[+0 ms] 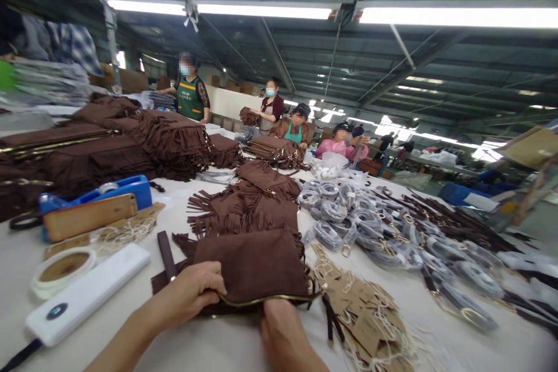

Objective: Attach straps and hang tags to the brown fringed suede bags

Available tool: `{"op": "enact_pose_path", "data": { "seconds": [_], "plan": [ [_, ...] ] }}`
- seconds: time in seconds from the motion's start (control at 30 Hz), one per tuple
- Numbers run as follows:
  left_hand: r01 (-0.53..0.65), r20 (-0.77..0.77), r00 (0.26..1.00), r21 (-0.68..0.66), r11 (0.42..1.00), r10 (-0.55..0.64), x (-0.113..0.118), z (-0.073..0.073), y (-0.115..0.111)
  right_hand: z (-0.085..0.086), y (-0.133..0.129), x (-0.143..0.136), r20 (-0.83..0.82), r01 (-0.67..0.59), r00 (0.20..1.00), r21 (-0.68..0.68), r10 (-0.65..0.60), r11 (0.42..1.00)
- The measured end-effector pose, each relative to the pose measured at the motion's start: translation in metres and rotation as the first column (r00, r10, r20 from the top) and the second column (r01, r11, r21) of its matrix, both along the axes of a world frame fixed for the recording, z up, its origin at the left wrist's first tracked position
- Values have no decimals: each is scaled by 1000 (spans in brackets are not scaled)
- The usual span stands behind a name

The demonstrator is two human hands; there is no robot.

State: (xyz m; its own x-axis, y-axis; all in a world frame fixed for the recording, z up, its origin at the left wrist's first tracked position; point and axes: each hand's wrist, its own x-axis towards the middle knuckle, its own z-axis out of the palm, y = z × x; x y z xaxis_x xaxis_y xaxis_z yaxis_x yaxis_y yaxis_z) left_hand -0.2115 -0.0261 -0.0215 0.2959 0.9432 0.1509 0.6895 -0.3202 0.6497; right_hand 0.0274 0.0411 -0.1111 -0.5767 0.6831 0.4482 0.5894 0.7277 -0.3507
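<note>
A dark brown bag (257, 261) with a gold zipper along its near edge and fringe at its sides lies on the white table before me. My left hand (196, 288) is closed on the left end of the zippered edge, fingers bent round it. At the middle of that edge, my right hand (281, 325) reaches in under the zipper, its fingers hidden by the bag. A brown strap tab (166, 256) sticks out behind the left hand. More fringed brown bags (261, 206) lie just beyond. Kraft paper tags (364, 317) with white strings spread beside the right hand.
To the left are a white handheld device (87, 293), a tape roll (64, 270), a blue tape dispenser (104, 189) and a phone (89, 218). Bags are piled (100, 151) behind them. Plastic-wrapped straps (361, 221) cover the right side. Several co-workers (190, 96) are across the table.
</note>
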Motion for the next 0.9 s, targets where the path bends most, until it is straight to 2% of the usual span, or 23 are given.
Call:
{"op": "enact_pose_path", "data": {
  "seconds": [0.07, 0.13, 0.17, 0.23, 0.3, 0.33, 0.4, 0.5, 0.57, 0.63, 0.73, 0.9],
  "plan": [
    [-5, -8, 1000, -32, 999, 5, -1, 0, -1, 14, -12, 18, 28, -113, 993, -73, 116, 991],
    [-21, -16, 1000, -56, 998, 20, 1, 4, -3, 42, -14, 47, 11, -246, 967, -225, 255, 943],
    [-33, -24, 999, -63, 997, 31, 2, 6, -4, 58, -11, 64, -32, -222, 975, -259, 221, 940],
    [-62, -49, 997, -73, 995, 59, 6, 9, -4, 89, 2, 95, -22, -98, 995, -193, 95, 976],
    [-103, -94, 991, -72, 992, 96, 10, 11, -4, 107, 17, 117, 76, -29, 996, -153, 41, 988],
    [-130, -125, 985, -66, 989, 121, 11, 10, -3, 110, 22, 123, 129, -22, 991, -145, 41, 989],
    [-184, -191, 966, -41, 982, 173, 14, 9, -2, 106, 27, 124, 221, -16, 974, -143, 48, 990],
    [-245, -272, 933, -1, 969, 236, 17, 7, 0, 91, 24, 117, 296, 44, 955, -112, -9, 993],
    [-259, -311, 916, 27, 965, 255, 23, 7, -1, 84, 19, 115, 286, 63, 958, -105, -30, 993],
    [-247, -347, 904, 48, 968, 249, 34, 9, -3, 80, 14, 120, 235, 18, 972, -135, 14, 991],
    [-212, -383, 897, 64, 975, 220, 63, 13, -6, 75, 10, 131, 144, -47, 987, -172, 73, 984],
    [-126, -439, 874, 213, 969, 210, 133, 10, 8, 70, 7, 132, 130, -13, 991, -179, 36, 984]
  ]
}}
